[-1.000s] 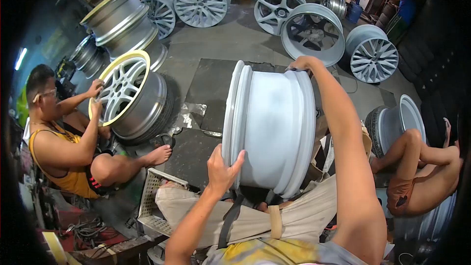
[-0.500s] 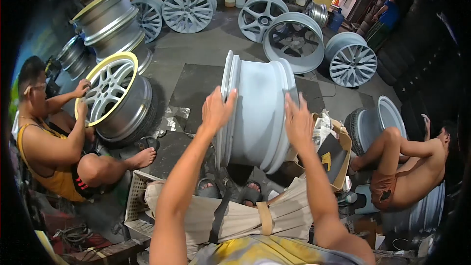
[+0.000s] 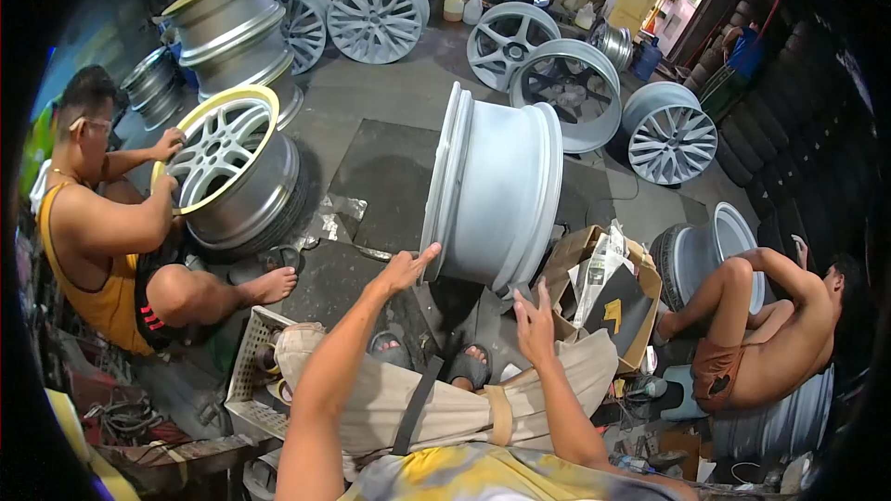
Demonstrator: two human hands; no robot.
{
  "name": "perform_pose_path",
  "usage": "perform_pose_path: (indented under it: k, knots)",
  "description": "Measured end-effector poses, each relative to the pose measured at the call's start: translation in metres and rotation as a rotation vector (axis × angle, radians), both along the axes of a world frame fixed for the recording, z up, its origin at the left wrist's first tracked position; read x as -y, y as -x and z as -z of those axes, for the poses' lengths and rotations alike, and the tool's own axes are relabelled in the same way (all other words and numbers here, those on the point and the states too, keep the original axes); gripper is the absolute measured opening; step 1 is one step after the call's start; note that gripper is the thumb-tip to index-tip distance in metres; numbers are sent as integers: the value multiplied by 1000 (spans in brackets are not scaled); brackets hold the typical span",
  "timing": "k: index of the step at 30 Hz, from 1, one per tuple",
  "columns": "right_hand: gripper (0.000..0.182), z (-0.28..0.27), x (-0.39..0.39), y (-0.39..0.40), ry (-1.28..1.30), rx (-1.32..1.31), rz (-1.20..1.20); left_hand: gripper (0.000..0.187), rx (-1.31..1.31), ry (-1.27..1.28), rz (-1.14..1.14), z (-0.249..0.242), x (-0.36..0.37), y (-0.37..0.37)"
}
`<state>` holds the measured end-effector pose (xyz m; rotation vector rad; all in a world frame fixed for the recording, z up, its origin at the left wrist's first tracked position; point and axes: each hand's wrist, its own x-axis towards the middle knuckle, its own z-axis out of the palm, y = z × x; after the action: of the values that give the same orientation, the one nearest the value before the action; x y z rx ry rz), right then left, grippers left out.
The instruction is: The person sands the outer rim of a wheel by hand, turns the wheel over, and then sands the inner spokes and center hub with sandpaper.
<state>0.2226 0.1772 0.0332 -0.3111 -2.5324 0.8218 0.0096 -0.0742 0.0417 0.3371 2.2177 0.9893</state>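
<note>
A grey-primed wheel rim [image 3: 497, 190] stands on its tread in front of me, its barrel facing up and towards me. My left hand [image 3: 405, 271] is at the rim's lower left edge, fingers stretched out and touching or very near the flange. Below the rim's lower right edge is my right hand [image 3: 535, 320], raised with its fingers apart; a small grey piece shows by its fingertips, and whether the hand holds it is unclear. A dark mat [image 3: 385, 167] lies on the floor beyond the rim.
One person [image 3: 102, 223] at the left handles a yellow-edged rim [image 3: 264, 111]; another [image 3: 775, 334] sits at the right by a wheel. A cardboard box [image 3: 640, 343] with newspaper is right of my rim, a plastic crate [image 3: 243, 380] at my left. More rims stand behind.
Both my hands have moved down from the rim's upper sides to its lower edge. The rim leans or sits slightly differently, and the camera view has shifted a little.
</note>
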Motion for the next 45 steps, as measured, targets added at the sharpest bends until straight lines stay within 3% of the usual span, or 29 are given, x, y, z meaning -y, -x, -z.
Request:
perform_pose_path:
  k: [3, 5, 9, 10, 11, 13, 16, 20, 23, 25, 26, 29, 30, 31, 33, 34, 37, 38, 39, 40, 42, 45]
  knots:
    - [32, -10, -10, -4, 145, -57, 18, 109, -89, -225, -154, 40, -10, 2]
    - [37, -21, -18, -1, 270, -237, 225, 103, -147, -361, -283, 47, -15, 1]
    - [44, 24, -40, 22, 289, -143, 334, 98, -106, -377, -333, 27, -23, -11]
    - [44, 33, -33, 29, 331, -168, 279, 92, -92, -369, -387, 30, -24, -13]
    - [44, 42, -35, 30, 467, 42, 165, 85, -76, -359, -440, 34, -26, -17]
    - [47, 31, -5, 36, 584, 19, 117, 89, -150, -351, -477, 33, -32, -29]
    - [47, 37, -12, 44, 536, 166, 86, 98, -192, -278, -566, 43, -39, -39]
    - [49, 71, -23, 50, 440, 40, 70, 98, -174, -228, -589, 53, -34, -47]
    - [50, 49, -19, 48, 313, 35, 80, 99, -201, -275, -527, 27, -26, -50]
    - [49, 20, -15, 35, 278, 129, 98, 97, -196, -137, -478, 13, -21, -54]
    - [52, 14, -20, 33, 392, 151, 65, 92, -249, -100, -498, 13, -21, -51]
    - [49, -56, -19, 24, 433, 114, -40, 90, -335, -141, -469, -37, -10, -58]
    - [47, -52, -31, 28, 394, 58, -57, 86, -437, -215, -489, -44, -10, -59]
    - [44, -70, -38, 29, 459, 186, -30, 86, -428, -208, -477, -55, -8, -59]
    - [42, -100, -41, 34, 743, 154, -34, 82, -440, -358, -451, -77, -5, -47]
    - [42, -102, -50, 40, 739, 156, -25, 78, -490, -420, -499, -77, -11, -41]
    - [40, -103, -93, 69, 408, -161, -25, 76, -493, -309, -476, -96, -20, -30]
    - [39, -147, -79, 77, 240, -234, 20, 66, -509, -349, -522, -93, -29, -30]
    - [37, -170, -76, 92, 265, -290, -53, 66, -502, -344, -520, -87, -41, -31]
    - [31, -190, -72, 109, 98, -244, -4, 59, -638, -360, -562, -78, -53, -31]
    - [24, -205, -59, 160, -197, -433, -215, 40, -768, -398, -539, -82, -60, -26]
    - [22, -183, -69, 222, -355, -212, -376, 40, -905, -312, -474, -76, -64, 5]
